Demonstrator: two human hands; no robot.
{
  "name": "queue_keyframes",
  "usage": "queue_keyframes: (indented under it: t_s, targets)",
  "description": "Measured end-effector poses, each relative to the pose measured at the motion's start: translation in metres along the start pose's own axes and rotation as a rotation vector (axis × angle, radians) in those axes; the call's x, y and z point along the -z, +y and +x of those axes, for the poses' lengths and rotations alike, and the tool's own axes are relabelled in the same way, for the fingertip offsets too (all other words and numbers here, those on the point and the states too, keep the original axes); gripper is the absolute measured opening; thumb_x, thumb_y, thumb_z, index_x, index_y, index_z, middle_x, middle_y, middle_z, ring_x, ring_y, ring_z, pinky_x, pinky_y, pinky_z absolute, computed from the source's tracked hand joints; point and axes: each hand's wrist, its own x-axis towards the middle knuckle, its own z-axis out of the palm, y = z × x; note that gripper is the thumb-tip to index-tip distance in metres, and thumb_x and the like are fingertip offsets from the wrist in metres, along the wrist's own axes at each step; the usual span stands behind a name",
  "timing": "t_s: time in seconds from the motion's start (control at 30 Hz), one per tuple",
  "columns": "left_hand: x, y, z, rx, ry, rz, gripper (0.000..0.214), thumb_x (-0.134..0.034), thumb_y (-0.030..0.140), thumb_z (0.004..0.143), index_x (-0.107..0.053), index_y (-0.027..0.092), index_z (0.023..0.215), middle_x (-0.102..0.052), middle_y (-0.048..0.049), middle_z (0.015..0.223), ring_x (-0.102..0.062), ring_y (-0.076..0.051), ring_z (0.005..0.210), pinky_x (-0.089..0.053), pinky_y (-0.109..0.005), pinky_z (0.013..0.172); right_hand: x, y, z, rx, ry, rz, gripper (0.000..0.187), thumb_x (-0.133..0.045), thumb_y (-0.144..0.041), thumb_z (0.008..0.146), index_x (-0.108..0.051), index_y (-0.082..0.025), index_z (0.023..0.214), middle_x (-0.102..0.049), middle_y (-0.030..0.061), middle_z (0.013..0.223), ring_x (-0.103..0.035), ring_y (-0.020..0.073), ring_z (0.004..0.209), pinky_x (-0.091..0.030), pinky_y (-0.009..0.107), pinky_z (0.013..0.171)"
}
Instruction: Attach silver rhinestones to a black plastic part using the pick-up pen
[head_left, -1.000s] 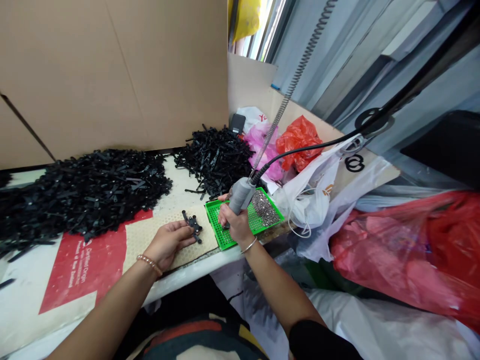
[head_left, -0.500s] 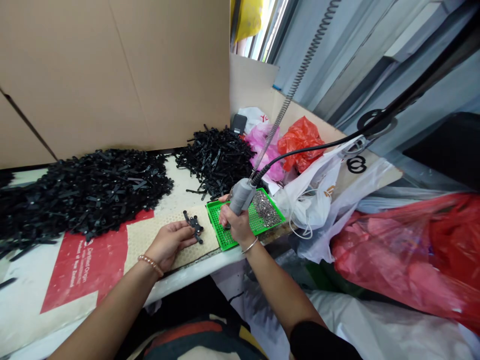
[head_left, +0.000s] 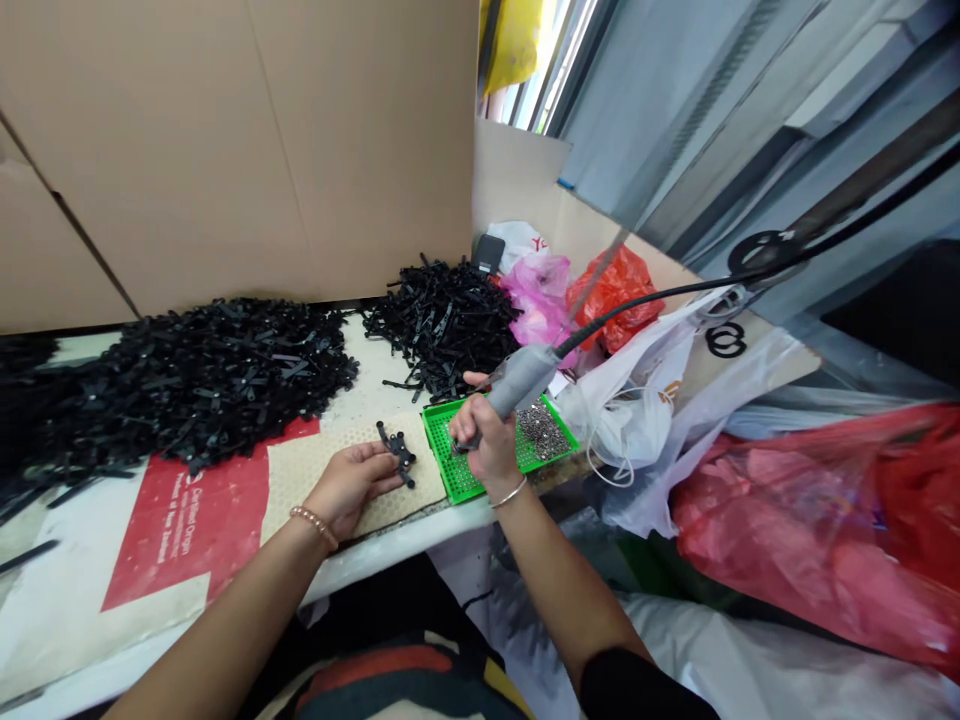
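Between the fingers of my left hand is a small black plastic part with several arms, held over the beige bumpy mat. My right hand is wrapped round a grey electric screwdriver, tilted so that its lower end points down and left. Beneath that hand lies a green perforated tray. A heap of small silvery screws fills the tray's right part. The screwdriver's tip is too small to make out.
Two heaps of black plastic strips, a wide one and a smaller one, lie along the cardboard wall. A black cable and a blurred spring run up right from the screwdriver. Plastic bags crowd the right side.
The screwdriver has tilted over, its top swinging right, and the spring leans further right. My left hand still holds the black part over the mat. The whole view has shifted slightly.
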Motion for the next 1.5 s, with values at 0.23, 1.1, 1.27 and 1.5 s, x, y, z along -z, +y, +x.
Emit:
queue_keyframes:
  t_s: [0.23,1.1,1.27,1.5]
  targets:
    - [0.0,0.001,0.0,-0.012,-0.035,-0.007,0.01,-0.067,0.0,0.067,-0.069,0.009,0.068,-0.068,-0.0051,0.073,-0.062,-0.011,0.066,-0.055,-0.02,0.065,-0.049,0.014,0.016,-0.096,-0.022,0.108,0.039,-0.07,-0.047,0.069,-0.056,-0.02,0.094,-0.037,-0.0128,0.043,-0.033,0.0063,0.036,-0.035,0.021,0.043]
    - [0.007,-0.005,0.005,-0.032,-0.109,-0.009,0.012,-0.074,0.006,0.063,-0.069,0.01,0.073,-0.069,-0.0058,0.078,-0.062,-0.012,0.069,-0.054,-0.024,0.07,-0.052,0.032,0.018,-0.117,-0.036,0.065,0.036,-0.07,-0.044,0.069,-0.056,-0.02,0.092,-0.039,-0.0126,0.042,-0.033,0.0066,0.036,-0.035,0.021,0.043]
    - [0.005,-0.004,0.004,-0.02,-0.091,-0.006,0.01,-0.07,0.004,0.064,-0.069,0.01,0.072,-0.068,-0.0047,0.076,-0.061,-0.011,0.067,-0.054,-0.023,0.068,-0.053,0.031,0.017,-0.107,-0.032,0.046,0.037,-0.069,-0.047,0.068,-0.054,-0.021,0.091,-0.038,-0.0126,0.042,-0.033,0.0069,0.036,-0.035,0.022,0.044]
    - [0.004,-0.001,0.002,-0.013,-0.085,-0.013,0.011,-0.066,0.001,0.067,-0.07,0.009,0.072,-0.066,-0.0041,0.074,-0.06,-0.01,0.066,-0.055,-0.022,0.067,-0.053,0.032,0.016,-0.094,-0.041,0.079,0.033,-0.068,-0.042,0.07,-0.055,-0.02,0.091,-0.039,-0.0122,0.042,-0.033,0.0067,0.036,-0.035,0.022,0.043]
